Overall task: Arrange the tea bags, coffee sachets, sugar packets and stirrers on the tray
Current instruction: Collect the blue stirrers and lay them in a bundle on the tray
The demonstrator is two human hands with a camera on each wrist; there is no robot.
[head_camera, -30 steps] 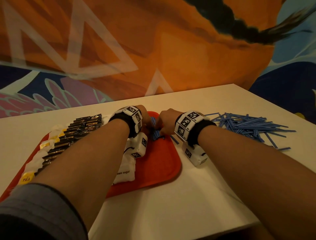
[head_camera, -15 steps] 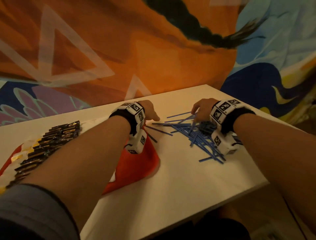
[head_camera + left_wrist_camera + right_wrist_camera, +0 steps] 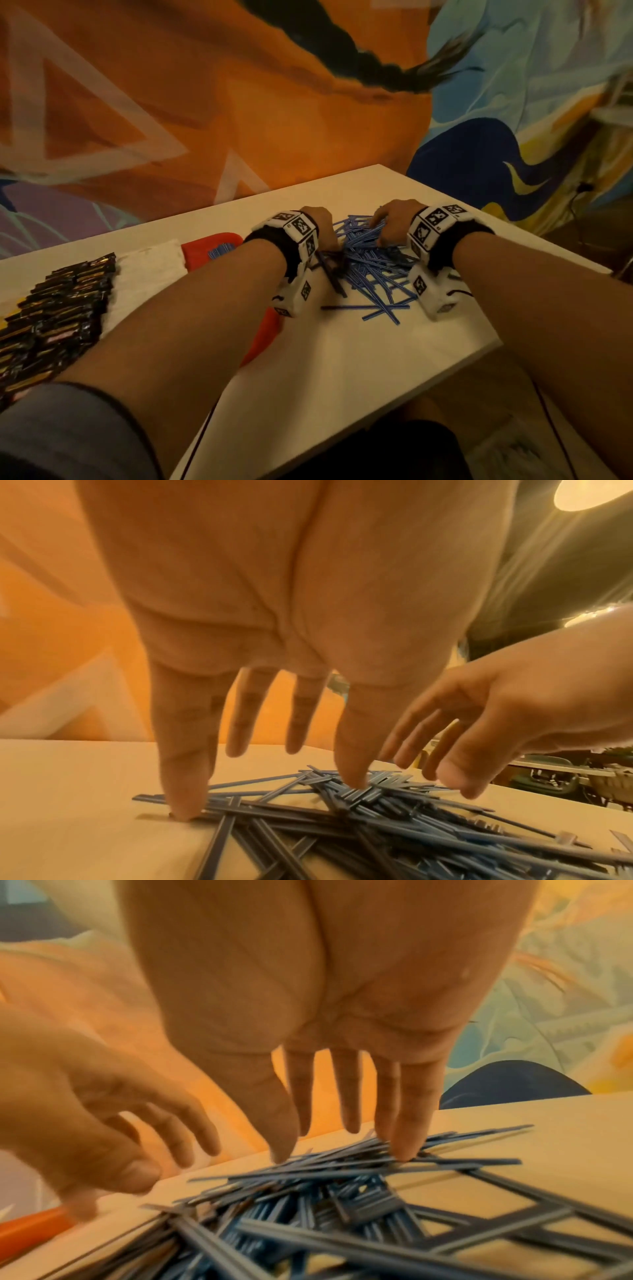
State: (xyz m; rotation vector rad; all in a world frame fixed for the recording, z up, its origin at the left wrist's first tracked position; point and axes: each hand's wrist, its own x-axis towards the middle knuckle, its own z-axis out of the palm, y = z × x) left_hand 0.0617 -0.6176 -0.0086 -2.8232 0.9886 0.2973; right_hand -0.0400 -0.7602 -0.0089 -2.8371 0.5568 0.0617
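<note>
A loose pile of blue stirrers (image 3: 371, 270) lies on the white table (image 3: 342, 363), right of the red tray (image 3: 202, 245). Both hands are over it. My left hand (image 3: 322, 226) comes from the left with straight, spread fingers; its little fingertip (image 3: 185, 808) touches the pile's edge. My right hand (image 3: 390, 222) faces it with straight fingers (image 3: 407, 1148) resting on the stirrers (image 3: 342, 1199). Neither hand holds anything. A small bundle of stirrers (image 3: 221, 248) lies on the tray beside white sugar packets (image 3: 147, 270) and dark coffee sachets (image 3: 58, 308).
A painted wall (image 3: 239, 102) stands just behind the table. The table's right corner and front edge (image 3: 489, 346) lie close to my right forearm. My left forearm hides much of the tray. Bare tabletop lies in front of the pile.
Both hands have left the tray and moved right to the stirrer pile, the right hand first. The scattered stirrers are now pushed closer together between the hands.
</note>
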